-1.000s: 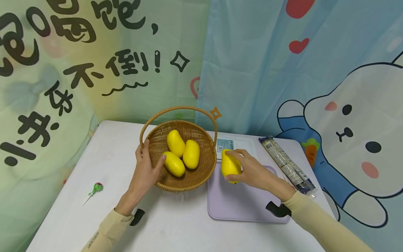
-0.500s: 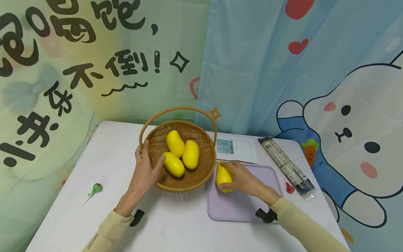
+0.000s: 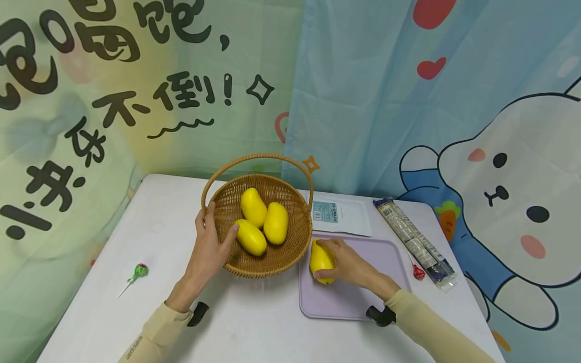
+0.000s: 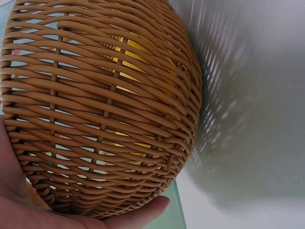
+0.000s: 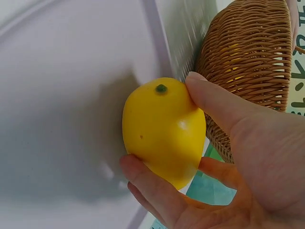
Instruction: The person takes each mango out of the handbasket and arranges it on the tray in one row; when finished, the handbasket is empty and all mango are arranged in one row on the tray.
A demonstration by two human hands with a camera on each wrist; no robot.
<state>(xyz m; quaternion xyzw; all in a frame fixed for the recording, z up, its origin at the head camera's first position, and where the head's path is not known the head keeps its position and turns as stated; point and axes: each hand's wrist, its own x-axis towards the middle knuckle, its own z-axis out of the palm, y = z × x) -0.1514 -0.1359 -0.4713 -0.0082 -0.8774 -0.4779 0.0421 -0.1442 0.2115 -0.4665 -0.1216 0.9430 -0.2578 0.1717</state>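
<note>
A brown wicker basket [image 3: 297, 222] with an arched handle stands mid-table, with three yellow mangoes [image 3: 276, 223] inside. My left hand [image 3: 206, 252] holds the basket's left side, thumb over the rim and fingers along the outside. In the left wrist view the woven wall [image 4: 105, 109] fills most of the picture, yellow showing through its gaps. Another yellow mango [image 3: 321, 262] is gripped by my right hand [image 3: 349, 264] over the left part of a lilac tray [image 3: 336, 302]. The right wrist view shows thumb and fingers around that mango [image 5: 164, 129]; whether it touches the tray I cannot tell.
Behind the tray lies a white packet [image 3: 354, 217] with a blue label. A long clear-and-dark package [image 3: 413, 239] lies along the right, beside a red lollipop [image 3: 418, 273]. A green-wrapped lollipop [image 3: 138, 272] lies at the left. Printed curtains hang behind the table.
My right hand has brought the mango down and slightly left, from near the white packet to the tray's left part. The left hand and basket have stayed in place.
</note>
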